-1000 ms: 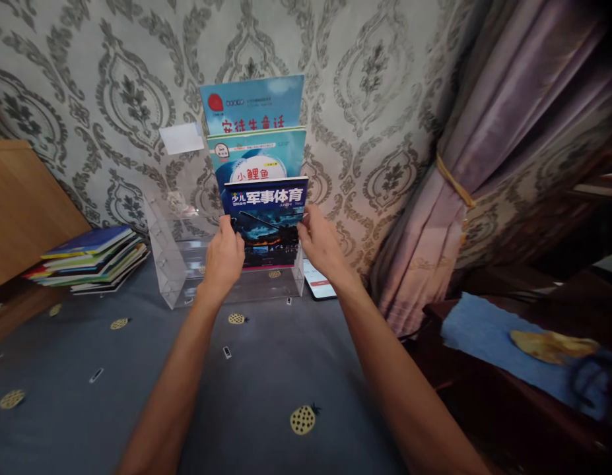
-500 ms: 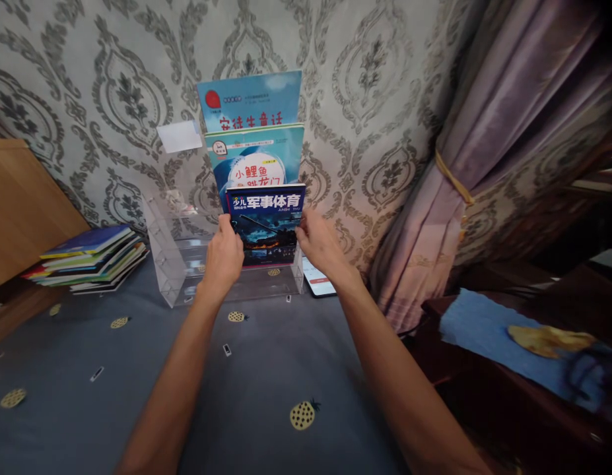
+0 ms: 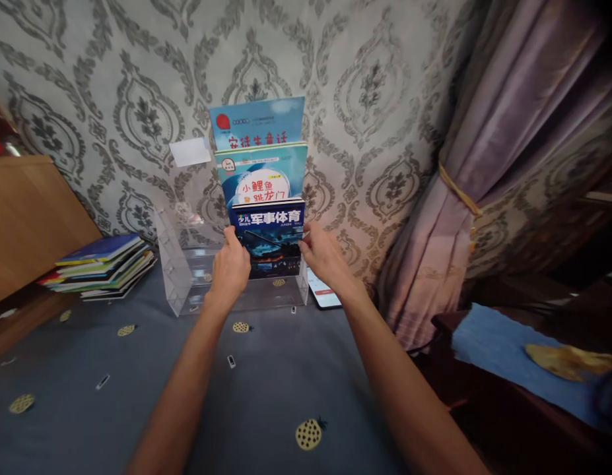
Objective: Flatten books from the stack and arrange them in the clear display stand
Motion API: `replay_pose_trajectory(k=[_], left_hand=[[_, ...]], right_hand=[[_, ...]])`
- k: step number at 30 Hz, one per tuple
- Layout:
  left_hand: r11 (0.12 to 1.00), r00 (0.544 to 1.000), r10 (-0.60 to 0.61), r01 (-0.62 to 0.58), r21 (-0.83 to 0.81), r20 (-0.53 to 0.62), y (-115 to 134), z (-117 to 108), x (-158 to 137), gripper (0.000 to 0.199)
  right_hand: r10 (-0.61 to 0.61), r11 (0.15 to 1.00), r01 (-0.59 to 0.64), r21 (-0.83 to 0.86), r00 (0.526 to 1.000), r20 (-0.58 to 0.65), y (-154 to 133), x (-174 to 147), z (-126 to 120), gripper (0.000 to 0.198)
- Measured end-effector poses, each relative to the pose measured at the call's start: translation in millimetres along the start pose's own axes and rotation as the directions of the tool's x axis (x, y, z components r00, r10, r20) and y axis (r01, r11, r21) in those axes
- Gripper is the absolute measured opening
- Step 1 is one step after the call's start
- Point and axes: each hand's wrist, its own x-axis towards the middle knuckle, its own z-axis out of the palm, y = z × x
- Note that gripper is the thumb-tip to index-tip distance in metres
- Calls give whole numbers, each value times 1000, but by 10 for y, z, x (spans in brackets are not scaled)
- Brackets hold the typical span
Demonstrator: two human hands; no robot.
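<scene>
A dark blue book (image 3: 271, 247) stands upright at the front tier of a clear acrylic book rack (image 3: 174, 270). My left hand (image 3: 230, 264) is closed on the book's left edge, and my right hand (image 3: 325, 257) pinches its right edge. Behind it rises a teal book (image 3: 296, 173), its lower part hidden by the dark one. Farther back and higher stands a light blue book (image 3: 286, 117), partly covered by the teal book. A blank white card (image 3: 190, 152) sticks up at the rack's upper left.
Several books lie in a stack (image 3: 102, 264) at the left, beside a wooden cabinet (image 3: 35, 224). A phone (image 3: 324, 292) lies right of the rack on the blue pineapple-print cloth (image 3: 266, 402). At right are a tied curtain (image 3: 424, 264) and a blue cloth (image 3: 494, 343) on a dark surface.
The view has tilted up a little, so everything sits lower and slightly right. Both hands keep hold of the dark blue book, which shows little or no movement in the rack.
</scene>
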Motion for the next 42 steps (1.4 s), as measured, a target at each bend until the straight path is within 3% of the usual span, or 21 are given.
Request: replay_pose_trajectory(k=[13, 23, 42], left_hand=[[999, 999, -29, 27, 40, 37, 82, -74, -39, 31], [998, 992, -64, 65, -7, 105, 50, -22, -16, 31], [998, 994, -65, 66, -6, 90, 6, 49, -10, 32]], right_hand=[[29, 997, -30, -71, 999, -27, -7, 6, 28, 30], [53, 998, -53, -16, 998, -28, 75, 47, 123, 29], [112, 993, -112, -29, 994, -2, 27, 37, 98, 21]])
